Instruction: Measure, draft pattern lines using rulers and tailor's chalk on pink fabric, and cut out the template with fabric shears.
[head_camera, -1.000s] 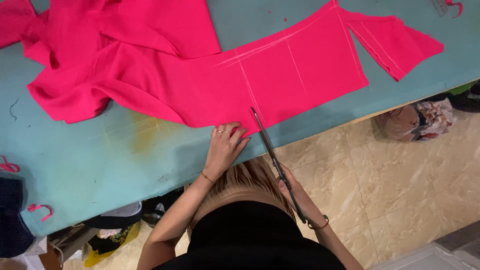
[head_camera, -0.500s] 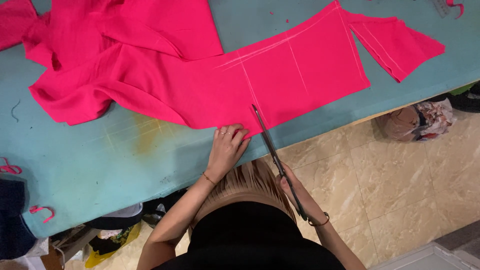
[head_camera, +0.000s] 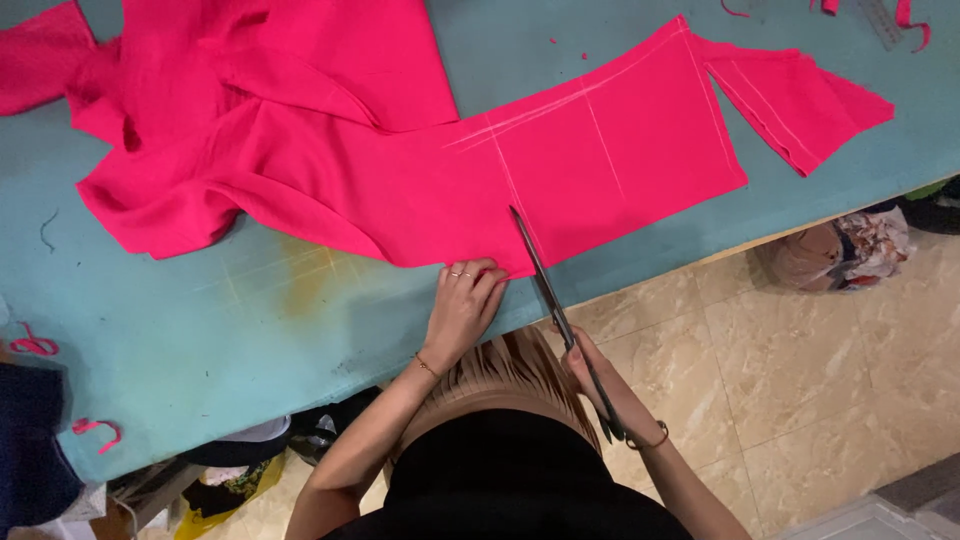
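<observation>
A large bright pink fabric (head_camera: 600, 170) with white chalk lines lies spread on a teal table (head_camera: 230, 330). My left hand (head_camera: 465, 305) presses flat on the fabric's near edge, fingers together. My right hand (head_camera: 600, 385) grips the handles of long dark scissors (head_camera: 545, 285). The blades point away from me, just right of my left hand. Their tip sits in the fabric along a chalk line.
A separate cut pink piece (head_camera: 800, 100) lies at the table's right end. Pink scraps (head_camera: 35, 345) sit at the left edge near a dark cloth (head_camera: 30, 440). Bags (head_camera: 850, 250) and clutter rest on the tiled floor (head_camera: 800, 380) below the table.
The scissors' tip has crept slightly further into the fabric along the chalk line. My left hand stays pressed on the fabric's near edge.
</observation>
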